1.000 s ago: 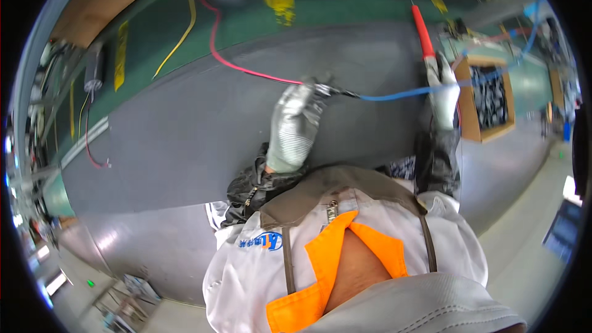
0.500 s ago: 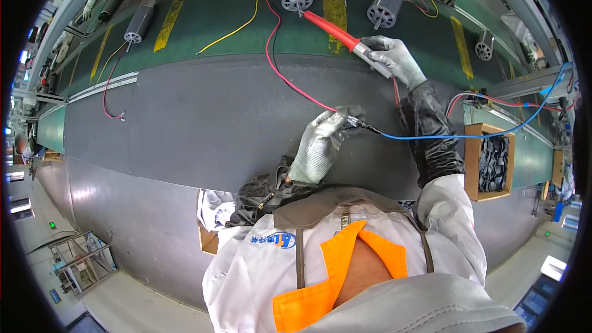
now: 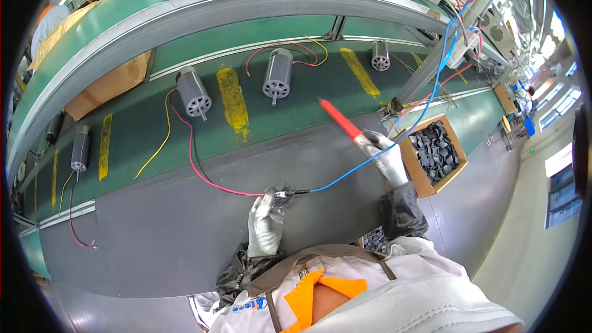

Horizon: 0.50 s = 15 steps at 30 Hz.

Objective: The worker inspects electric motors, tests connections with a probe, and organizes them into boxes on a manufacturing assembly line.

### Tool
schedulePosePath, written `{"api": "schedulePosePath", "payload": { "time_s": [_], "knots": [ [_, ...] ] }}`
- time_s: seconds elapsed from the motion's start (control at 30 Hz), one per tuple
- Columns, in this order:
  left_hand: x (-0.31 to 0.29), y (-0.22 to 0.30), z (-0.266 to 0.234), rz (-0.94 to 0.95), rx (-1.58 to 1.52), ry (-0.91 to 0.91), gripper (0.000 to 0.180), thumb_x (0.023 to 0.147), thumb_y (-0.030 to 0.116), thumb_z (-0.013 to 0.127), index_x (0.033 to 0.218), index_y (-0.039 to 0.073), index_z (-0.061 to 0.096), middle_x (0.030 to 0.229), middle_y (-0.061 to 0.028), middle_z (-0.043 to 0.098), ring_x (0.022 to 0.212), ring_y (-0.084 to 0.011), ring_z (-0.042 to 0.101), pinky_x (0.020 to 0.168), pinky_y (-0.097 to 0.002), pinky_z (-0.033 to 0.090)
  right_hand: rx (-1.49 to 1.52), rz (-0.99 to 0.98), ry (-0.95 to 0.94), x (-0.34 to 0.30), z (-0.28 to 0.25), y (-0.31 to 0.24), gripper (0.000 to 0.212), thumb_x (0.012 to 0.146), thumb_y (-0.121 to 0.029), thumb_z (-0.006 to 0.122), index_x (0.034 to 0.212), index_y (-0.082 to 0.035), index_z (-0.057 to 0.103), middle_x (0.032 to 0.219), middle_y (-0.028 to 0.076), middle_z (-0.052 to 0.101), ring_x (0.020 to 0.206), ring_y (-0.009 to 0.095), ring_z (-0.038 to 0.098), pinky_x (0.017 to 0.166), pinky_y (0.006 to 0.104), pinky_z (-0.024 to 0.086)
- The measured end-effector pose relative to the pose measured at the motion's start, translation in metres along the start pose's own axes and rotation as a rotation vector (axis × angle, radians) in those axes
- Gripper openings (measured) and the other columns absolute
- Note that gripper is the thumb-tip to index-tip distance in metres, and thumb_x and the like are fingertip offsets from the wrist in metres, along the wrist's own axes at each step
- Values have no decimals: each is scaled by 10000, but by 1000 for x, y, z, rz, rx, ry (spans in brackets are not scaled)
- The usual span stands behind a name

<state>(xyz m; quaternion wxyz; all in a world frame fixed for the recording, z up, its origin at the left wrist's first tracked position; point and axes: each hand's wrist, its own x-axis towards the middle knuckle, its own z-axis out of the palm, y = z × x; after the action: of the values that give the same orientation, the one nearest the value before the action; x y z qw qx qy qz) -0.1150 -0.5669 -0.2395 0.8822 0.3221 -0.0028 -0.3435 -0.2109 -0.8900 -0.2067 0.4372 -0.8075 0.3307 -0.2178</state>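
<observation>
While our left hand (image 3: 265,225) pinches the red wire (image 3: 240,193) where a blue wire (image 3: 349,173) joins it, over the dark table (image 3: 172,240), our right hand (image 3: 390,161) grips a red stick (image 3: 340,118). Next we see a box (image 3: 417,169) of dark bits (image 3: 435,151). Farther off, the red wire's grey motor (image 3: 194,89) lies on the green belt (image 3: 135,117).

The left hand (image 3: 266,225) is gloved in whitish grey; left of its grip the wire (image 3: 237,192) is pinkish red, right of it the clip (image 3: 298,192) black, the lead (image 3: 336,180) blue. The right hand (image 3: 388,159), in matching whitish grey, grips a red probe (image 3: 341,118). Beyond both grips, yellow bands (image 3: 233,105) cross the green belt (image 3: 302,117).
</observation>
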Motion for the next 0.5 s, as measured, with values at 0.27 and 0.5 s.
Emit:
{"api": "schedulePosePath", "payload": {
  "time_s": [0.27,0.5],
  "knots": [
    [3,4,19,-9,13,29,312,1077,274,499,1131,7,652,1115,-121,680,994,-186,643,920,-341,517,558,30,-767,-69,2,-56,439,879,-226,750,1248,-7,659,1154,105,689,1058,228,637,889,381,491],
    [-37,145,-78,625,1158,946,378,1032,238,561,1263,-61,567,1109,-229,615,967,-297,596,855,-400,489,1340,-411,-379,-26,22,-124,340,982,-271,645,1202,-14,684,1060,164,720,970,252,684,878,352,528]
  ]
}}
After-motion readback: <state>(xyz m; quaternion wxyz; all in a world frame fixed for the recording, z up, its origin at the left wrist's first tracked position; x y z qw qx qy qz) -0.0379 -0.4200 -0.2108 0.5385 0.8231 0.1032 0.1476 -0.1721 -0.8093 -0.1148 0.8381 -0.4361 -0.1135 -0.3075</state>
